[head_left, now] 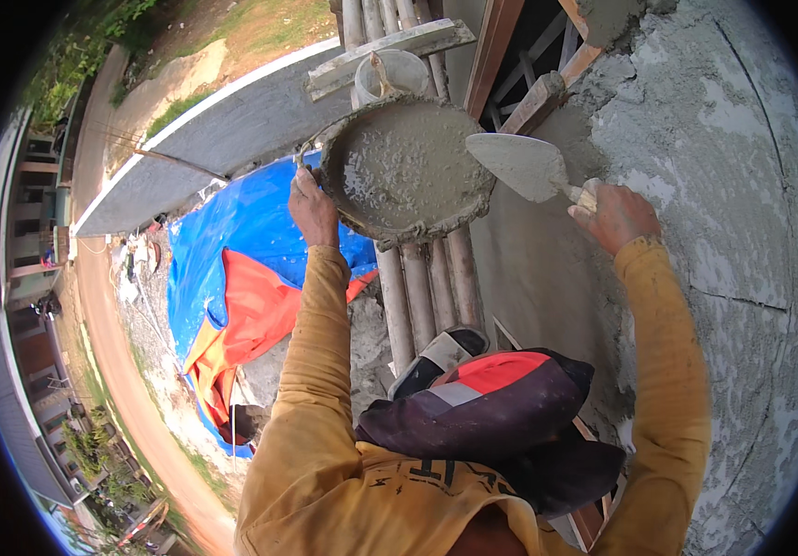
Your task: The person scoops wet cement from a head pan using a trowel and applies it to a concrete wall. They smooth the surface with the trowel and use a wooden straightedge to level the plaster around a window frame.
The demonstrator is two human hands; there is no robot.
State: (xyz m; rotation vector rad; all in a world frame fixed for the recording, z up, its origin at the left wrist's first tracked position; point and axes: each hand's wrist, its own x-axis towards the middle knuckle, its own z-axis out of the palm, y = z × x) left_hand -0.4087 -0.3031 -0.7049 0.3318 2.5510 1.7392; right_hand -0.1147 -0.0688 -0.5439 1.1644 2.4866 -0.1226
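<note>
My left hand (312, 206) grips the left rim of a round pan (405, 170) full of wet grey mortar, held up above the scaffold poles. My right hand (614, 215) is closed on the handle of a steel trowel (521, 165). The trowel blade points left, hovering at the pan's right edge, close to the rough plastered wall (723, 185). Both arms wear yellow sleeves. My bent knee in dark and red trousers (501, 398) sits below the hands.
Bamboo scaffold poles (427, 287) run under the pan. A white bucket (397, 72) stands on a plank behind it. Far below lie a blue tarpaulin (232, 222), an orange sheet (251, 310), a grey boundary wall (223, 139) and a dirt road (112, 361).
</note>
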